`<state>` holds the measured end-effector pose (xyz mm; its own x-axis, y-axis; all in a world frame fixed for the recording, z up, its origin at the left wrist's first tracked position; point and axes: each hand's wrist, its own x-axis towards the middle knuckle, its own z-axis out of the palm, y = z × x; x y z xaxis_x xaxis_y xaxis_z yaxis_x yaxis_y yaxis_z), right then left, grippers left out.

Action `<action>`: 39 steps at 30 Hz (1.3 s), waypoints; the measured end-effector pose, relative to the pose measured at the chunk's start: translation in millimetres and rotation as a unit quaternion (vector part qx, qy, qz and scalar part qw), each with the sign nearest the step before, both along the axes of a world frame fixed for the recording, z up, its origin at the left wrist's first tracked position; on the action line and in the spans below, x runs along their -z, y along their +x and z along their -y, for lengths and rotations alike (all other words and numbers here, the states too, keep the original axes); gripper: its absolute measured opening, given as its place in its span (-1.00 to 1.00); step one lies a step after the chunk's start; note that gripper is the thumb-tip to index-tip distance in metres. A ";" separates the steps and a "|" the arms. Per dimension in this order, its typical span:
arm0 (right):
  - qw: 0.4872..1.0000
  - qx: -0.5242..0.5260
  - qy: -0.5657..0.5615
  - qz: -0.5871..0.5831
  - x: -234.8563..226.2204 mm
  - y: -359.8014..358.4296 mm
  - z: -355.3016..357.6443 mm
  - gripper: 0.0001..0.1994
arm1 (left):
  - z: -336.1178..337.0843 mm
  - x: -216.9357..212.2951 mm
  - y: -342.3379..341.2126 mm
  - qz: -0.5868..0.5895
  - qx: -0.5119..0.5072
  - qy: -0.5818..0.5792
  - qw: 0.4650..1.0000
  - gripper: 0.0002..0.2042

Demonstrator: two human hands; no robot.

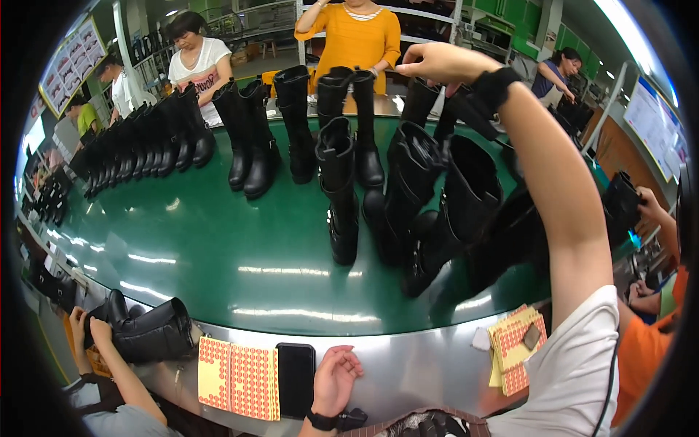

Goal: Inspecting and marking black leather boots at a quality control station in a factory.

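Observation:
My right hand [437, 62] reaches far across the green conveyor belt [218, 255], a black band on its wrist. Its fingers curl down over the top of a tall black boot [420, 102] standing at the belt's far side. Several more black boots [338, 197] stand upright in the middle of the belt below my arm. My left hand [336, 377] rests on the metal rim [408, 364] at the near edge, fingers loosely apart and holding nothing. It lies beside a black phone [295, 379].
Orange dotted sticker sheets [237, 379] lie left of the phone, more [513, 346] at the right. A co-worker at lower left holds a boot [149, 331]; another at the right holds one [619, 204]. A row of boots [138, 149] lines the far left. People stand across the belt.

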<state>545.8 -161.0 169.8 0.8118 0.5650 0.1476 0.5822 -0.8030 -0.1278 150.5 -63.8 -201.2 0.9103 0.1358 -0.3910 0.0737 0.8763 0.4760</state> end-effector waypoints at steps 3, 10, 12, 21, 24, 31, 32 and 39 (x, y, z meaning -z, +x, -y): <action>0.997 -0.015 -0.071 -0.011 -2.6 -110.1 34.5 -0.21 | 5.0 2.2 -0.7 0.001 -0.003 0.028 1.000 -0.79; 0.993 0.055 0.031 0.100 105.5 -163.6 38.3 -0.23 | 11.1 11.7 1.8 0.036 0.008 0.061 0.997 -0.81; 0.988 0.040 0.050 0.142 117.6 -144.3 43.2 -0.43 | 11.7 14.4 3.1 0.048 0.004 0.061 0.997 -0.82; 0.974 0.003 0.131 0.183 109.9 -162.2 90.1 -0.71 | 27.1 1.2 0.5 0.046 0.015 0.210 0.976 -0.79; 0.960 -0.040 0.173 0.216 85.4 -207.6 119.7 -0.71 | 41.8 -32.7 -4.3 0.062 0.014 0.373 0.926 -0.64; 0.955 -0.185 0.224 0.066 66.1 -339.9 188.0 -0.62 | 97.7 -106.7 10.3 0.256 -0.038 0.639 0.724 0.21; 0.949 -0.208 0.237 0.019 72.7 -351.7 190.9 -0.55 | 105.8 -109.3 17.6 0.288 -0.005 0.573 0.767 0.22; 0.853 -0.255 0.434 0.137 128.1 -363.4 249.4 0.27 | 100.0 -87.3 41.7 0.243 -0.079 0.511 0.821 -0.44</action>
<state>182.5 -410.4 41.7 0.3609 0.4159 0.8347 0.9310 -0.1087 -0.3483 192.2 -163.8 -113.8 0.8648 0.2978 0.4044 -0.4182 -0.0188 0.9082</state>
